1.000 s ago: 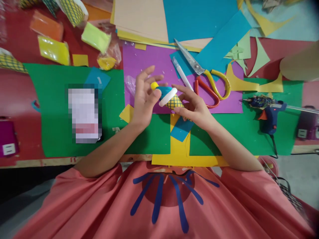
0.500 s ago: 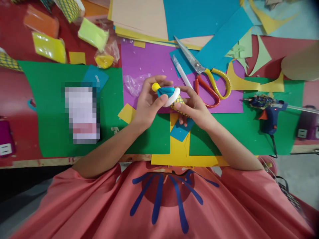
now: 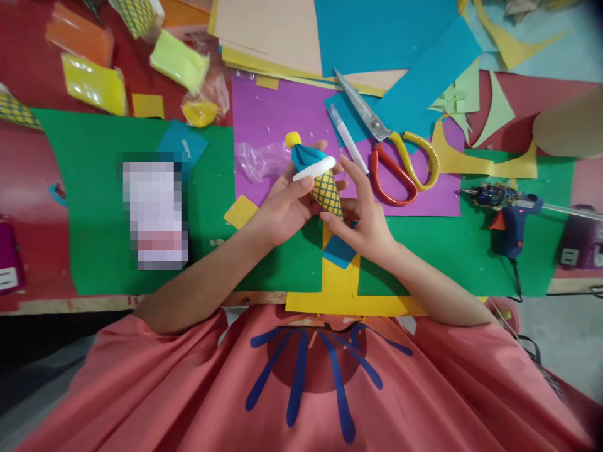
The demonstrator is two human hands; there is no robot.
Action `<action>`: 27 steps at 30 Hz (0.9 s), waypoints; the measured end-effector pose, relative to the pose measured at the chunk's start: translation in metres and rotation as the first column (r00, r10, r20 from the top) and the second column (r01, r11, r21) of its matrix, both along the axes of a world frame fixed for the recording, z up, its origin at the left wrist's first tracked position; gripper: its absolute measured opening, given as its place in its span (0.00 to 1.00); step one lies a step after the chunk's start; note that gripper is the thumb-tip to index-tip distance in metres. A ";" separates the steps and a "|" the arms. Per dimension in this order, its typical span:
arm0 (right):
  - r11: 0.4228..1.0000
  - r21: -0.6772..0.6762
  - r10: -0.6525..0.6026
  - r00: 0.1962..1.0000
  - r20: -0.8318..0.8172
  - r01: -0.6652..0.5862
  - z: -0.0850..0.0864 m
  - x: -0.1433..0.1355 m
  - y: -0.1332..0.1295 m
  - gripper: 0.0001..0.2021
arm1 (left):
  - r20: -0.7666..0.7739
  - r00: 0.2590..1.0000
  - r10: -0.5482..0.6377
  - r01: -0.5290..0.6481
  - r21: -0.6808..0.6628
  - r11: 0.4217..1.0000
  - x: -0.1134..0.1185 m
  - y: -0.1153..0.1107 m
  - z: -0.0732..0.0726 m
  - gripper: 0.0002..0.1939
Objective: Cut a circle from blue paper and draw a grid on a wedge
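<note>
A small clay cone (image 3: 326, 190) with a yellow and dark green lattice hangs between my hands, its tip pointing down and right. On its wide end sit a white ring (image 3: 315, 168), a blue top (image 3: 307, 157) and a yellow ball (image 3: 293, 139). My left hand (image 3: 288, 204) pinches the piece from the left, thumb on the white ring, other fingers partly hidden behind. My right hand (image 3: 365, 216) grips the cone near its tip between thumb and fingers, its index finger raised.
Scissors (image 3: 377, 129) and a white pen (image 3: 348, 139) lie beyond my hands on purple paper (image 3: 273, 113). At the right rests a blue glue gun (image 3: 511, 229). Wrapped clay packs (image 3: 94, 85) lie upper left, a blurred-out rectangular object (image 3: 155, 210) left.
The clay piece has turned from nearly sideways to more upright, showing more of its lattice cone. My right hand has shifted down toward the tip.
</note>
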State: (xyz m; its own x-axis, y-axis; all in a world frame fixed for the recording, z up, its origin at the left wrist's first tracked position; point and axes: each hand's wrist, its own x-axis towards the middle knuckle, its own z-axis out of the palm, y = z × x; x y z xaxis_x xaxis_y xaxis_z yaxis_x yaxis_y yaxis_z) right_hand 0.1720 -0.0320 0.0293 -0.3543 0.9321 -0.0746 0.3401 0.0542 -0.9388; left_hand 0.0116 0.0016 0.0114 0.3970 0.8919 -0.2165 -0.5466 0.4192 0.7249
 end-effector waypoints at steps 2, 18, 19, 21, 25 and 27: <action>0.996 0.073 0.051 0.996 0.077 -0.057 0.000 0.003 0.001 0.36 | -0.012 1.000 0.026 -0.026 -0.060 0.998 -0.001 -0.001 -0.004 0.20; 0.797 0.540 -0.057 0.856 0.513 -0.271 -0.006 0.010 0.009 0.23 | -0.012 0.999 0.030 -0.031 -0.173 0.984 -0.002 -0.002 -0.005 0.12; 0.796 0.538 -0.053 0.854 0.517 -0.277 -0.006 0.010 0.009 0.23 | -0.012 1.000 0.023 -0.024 -0.179 0.984 -0.003 -0.002 -0.005 0.11; 0.797 0.532 -0.048 0.848 0.528 -0.287 -0.006 0.010 0.008 0.23 | -0.015 1.000 0.009 -0.011 -0.198 0.980 -0.005 -0.001 -0.005 0.13; 0.829 0.496 -0.011 0.879 0.477 -0.259 -0.004 0.010 0.008 0.24 | -0.007 1.000 0.022 -0.023 -0.244 0.970 -0.003 0.000 -0.002 0.13; 0.890 0.433 0.005 0.953 0.304 -0.143 -0.005 0.009 0.009 0.23 | 0.008 0.999 0.049 -0.045 -0.234 0.971 0.000 -0.001 0.002 0.11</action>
State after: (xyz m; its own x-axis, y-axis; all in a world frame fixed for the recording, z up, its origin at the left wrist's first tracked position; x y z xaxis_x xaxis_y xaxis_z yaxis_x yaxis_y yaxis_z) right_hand 0.1809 -0.0235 0.0242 -0.4504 0.8620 0.2325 0.5688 0.4778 -0.6695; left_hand 0.0118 0.0007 0.0133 0.3600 0.8348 -0.4166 -0.5785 0.5501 0.6023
